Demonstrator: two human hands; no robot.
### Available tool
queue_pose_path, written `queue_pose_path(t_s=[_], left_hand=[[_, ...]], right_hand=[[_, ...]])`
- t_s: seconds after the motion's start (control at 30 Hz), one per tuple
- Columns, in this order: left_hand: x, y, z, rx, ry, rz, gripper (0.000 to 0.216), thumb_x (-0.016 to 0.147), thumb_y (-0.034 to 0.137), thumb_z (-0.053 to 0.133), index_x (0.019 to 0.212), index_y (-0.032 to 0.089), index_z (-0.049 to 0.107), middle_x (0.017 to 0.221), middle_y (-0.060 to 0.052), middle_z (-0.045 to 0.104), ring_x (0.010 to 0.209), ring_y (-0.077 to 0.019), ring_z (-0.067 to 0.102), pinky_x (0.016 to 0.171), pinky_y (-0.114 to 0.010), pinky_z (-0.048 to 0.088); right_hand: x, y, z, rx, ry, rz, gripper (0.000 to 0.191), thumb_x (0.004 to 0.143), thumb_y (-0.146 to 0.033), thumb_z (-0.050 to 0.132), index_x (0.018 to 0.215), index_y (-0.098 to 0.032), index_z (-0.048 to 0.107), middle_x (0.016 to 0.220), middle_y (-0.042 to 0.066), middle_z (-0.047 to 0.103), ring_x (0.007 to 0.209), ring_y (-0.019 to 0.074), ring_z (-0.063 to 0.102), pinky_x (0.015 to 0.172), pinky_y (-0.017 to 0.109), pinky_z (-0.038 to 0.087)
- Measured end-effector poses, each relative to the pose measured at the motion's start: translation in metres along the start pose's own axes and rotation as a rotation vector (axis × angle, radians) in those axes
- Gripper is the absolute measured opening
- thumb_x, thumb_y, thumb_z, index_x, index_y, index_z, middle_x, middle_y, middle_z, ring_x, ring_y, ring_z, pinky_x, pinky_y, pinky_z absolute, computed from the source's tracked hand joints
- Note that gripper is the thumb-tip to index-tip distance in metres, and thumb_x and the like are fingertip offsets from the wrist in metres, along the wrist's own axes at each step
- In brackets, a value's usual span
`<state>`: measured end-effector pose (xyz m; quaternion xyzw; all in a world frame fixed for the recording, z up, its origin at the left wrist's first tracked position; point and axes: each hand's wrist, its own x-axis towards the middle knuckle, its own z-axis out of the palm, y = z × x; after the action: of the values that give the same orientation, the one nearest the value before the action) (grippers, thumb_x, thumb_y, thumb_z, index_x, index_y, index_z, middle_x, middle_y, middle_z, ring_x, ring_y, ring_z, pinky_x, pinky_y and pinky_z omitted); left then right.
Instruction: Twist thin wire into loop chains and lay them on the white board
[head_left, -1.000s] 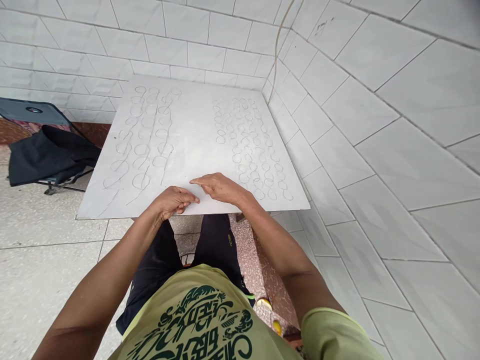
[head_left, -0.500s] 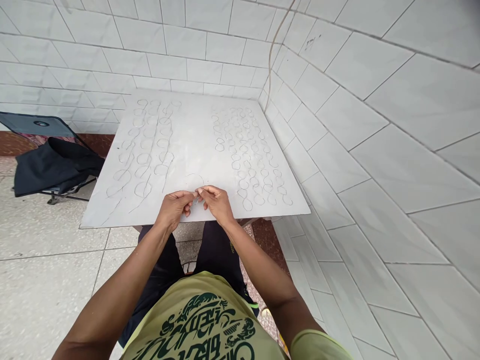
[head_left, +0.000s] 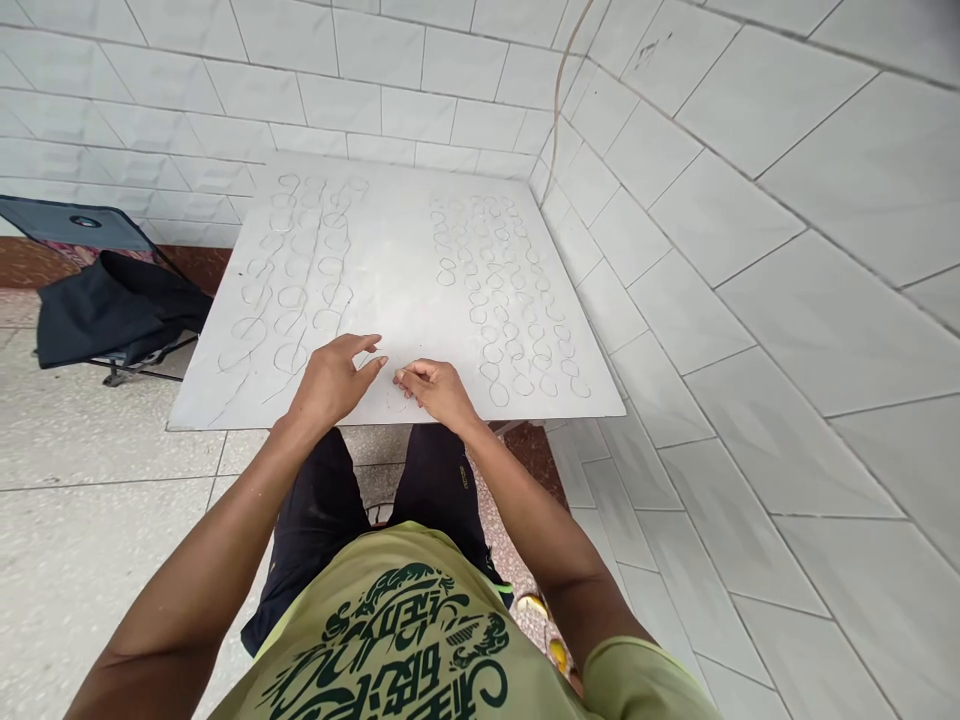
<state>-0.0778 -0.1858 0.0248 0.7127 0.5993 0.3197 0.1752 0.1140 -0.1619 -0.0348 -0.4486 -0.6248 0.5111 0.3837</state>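
Note:
Over the front part of a white board (head_left: 390,240), my left hand (head_left: 334,378) is open, thumb and forefinger apart with no clear object between them. My right hand (head_left: 435,388) is closed in a pinch beside it. A faint thin wire loop (head_left: 396,404) hangs under its fingertips; its fine strand is hard to make out. Left on the board lie rows of thin rings with long strands (head_left: 289,357). On the right are rows of smaller joined loops (head_left: 493,352), many shaped like a figure eight.
Tiled walls (head_left: 675,250) meet the board at the back and right, and a thin cable (head_left: 559,100) runs down the corner. A folding chair (head_left: 90,225) with a dark cloth (head_left: 112,305) stands at the left. My legs (head_left: 427,470) are under the board's front edge.
My hands were pinched together at the fingertips; the left has now let go, opened and moved left and up. My right hand stays pinched near the same spot. The view shifted slightly.

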Motion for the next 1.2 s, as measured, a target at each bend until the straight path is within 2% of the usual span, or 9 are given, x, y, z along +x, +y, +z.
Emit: queue_pose_path(t_s=[0.13, 0.27, 0.4, 0.53, 0.73, 0.83, 1.03, 1.13, 1.2], left_hand=[[0.008, -0.003, 0.003, 0.265, -0.067, 0.174, 0.029, 0.097, 0.033, 0.054, 0.110, 0.019, 0.075, 0.101, -0.009, 0.077, 0.087, -0.0238, 0.069, 0.074, -0.033, 0.047], [0.007, -0.003, 0.009, 0.438, -0.107, 0.217, 0.037, 0.100, 0.036, 0.047, 0.080, 0.017, 0.071, 0.070, -0.008, 0.069, 0.065, -0.0217, 0.062, 0.059, -0.032, 0.037], [-0.003, -0.001, 0.019, 0.334, -0.066, 0.167, 0.037, 0.101, 0.033, 0.046, 0.074, 0.017, 0.065, 0.062, -0.006, 0.064, 0.056, -0.0177, 0.057, 0.058, -0.030, 0.036], [-0.015, 0.002, 0.032, 0.097, -0.002, 0.012, 0.036, 0.100, 0.032, 0.047, 0.072, 0.017, 0.063, 0.062, -0.004, 0.065, 0.052, -0.0142, 0.057, 0.060, -0.028, 0.042], [-0.017, 0.006, 0.039, -0.128, 0.114, -0.147, 0.039, 0.099, 0.040, 0.049, 0.071, 0.019, 0.065, 0.056, 0.000, 0.063, 0.046, -0.0119, 0.057, 0.054, -0.025, 0.046], [-0.015, 0.005, 0.037, -0.206, 0.091, -0.166, 0.039, 0.097, 0.044, 0.052, 0.071, 0.019, 0.067, 0.058, 0.000, 0.065, 0.045, -0.0113, 0.057, 0.049, -0.023, 0.045], [-0.015, 0.001, 0.032, -0.314, 0.043, -0.230, 0.040, 0.094, 0.049, 0.057, 0.070, 0.019, 0.067, 0.058, 0.000, 0.066, 0.044, -0.0115, 0.058, 0.045, -0.022, 0.046], [-0.016, -0.003, 0.028, -0.267, -0.016, -0.195, 0.043, 0.096, 0.050, 0.054, 0.071, 0.018, 0.068, 0.059, -0.001, 0.067, 0.044, -0.0122, 0.059, 0.047, -0.023, 0.046], [-0.017, -0.006, 0.025, -0.131, -0.038, -0.097, 0.040, 0.098, 0.048, 0.052, 0.082, 0.018, 0.072, 0.065, -0.003, 0.070, 0.051, -0.0143, 0.063, 0.053, -0.025, 0.048]], right_hand=[[-0.003, -0.001, 0.003, -0.013, -0.008, -0.015, 0.031, 0.088, -0.044, 0.063, 0.077, -0.016, 0.071, 0.067, 0.001, 0.064, 0.060, 0.0120, 0.055, 0.056, 0.024, 0.042], [-0.006, -0.001, 0.005, -0.050, 0.090, -0.023, 0.032, 0.090, -0.043, 0.060, 0.074, -0.017, 0.069, 0.071, 0.002, 0.066, 0.060, 0.0125, 0.056, 0.060, 0.026, 0.044], [-0.006, 0.001, 0.009, -0.132, 0.176, -0.078, 0.031, 0.093, -0.040, 0.057, 0.074, -0.018, 0.069, 0.071, 0.002, 0.064, 0.063, 0.0139, 0.056, 0.062, 0.027, 0.043], [-0.005, 0.002, 0.013, -0.215, 0.205, -0.157, 0.031, 0.094, -0.037, 0.056, 0.073, -0.019, 0.070, 0.072, 0.002, 0.063, 0.069, 0.0151, 0.058, 0.067, 0.028, 0.044], [-0.005, 0.000, 0.014, 0.075, 0.060, 0.002, 0.034, 0.094, -0.049, 0.057, 0.089, -0.018, 0.069, 0.070, 0.001, 0.064, 0.055, 0.0119, 0.056, 0.048, 0.024, 0.041], [-0.008, -0.004, 0.008, 0.215, -0.022, 0.045, 0.039, 0.091, -0.055, 0.060, 0.097, -0.017, 0.067, 0.077, 0.003, 0.068, 0.058, 0.0128, 0.061, 0.045, 0.023, 0.044], [-0.018, -0.001, 0.000, 0.319, -0.192, 0.119, 0.044, 0.087, -0.059, 0.065, 0.095, -0.016, 0.065, 0.075, 0.004, 0.070, 0.055, 0.0126, 0.064, 0.045, 0.022, 0.047], [-0.021, 0.003, 0.002, 0.348, -0.190, 0.110, 0.038, 0.087, -0.054, 0.067, 0.092, -0.017, 0.063, 0.068, -0.001, 0.063, 0.051, 0.0113, 0.060, 0.044, 0.023, 0.045], [-0.022, 0.004, 0.003, 0.330, -0.177, 0.094, 0.035, 0.089, -0.053, 0.065, 0.092, -0.017, 0.062, 0.064, -0.004, 0.058, 0.047, 0.0091, 0.053, 0.043, 0.022, 0.042]])
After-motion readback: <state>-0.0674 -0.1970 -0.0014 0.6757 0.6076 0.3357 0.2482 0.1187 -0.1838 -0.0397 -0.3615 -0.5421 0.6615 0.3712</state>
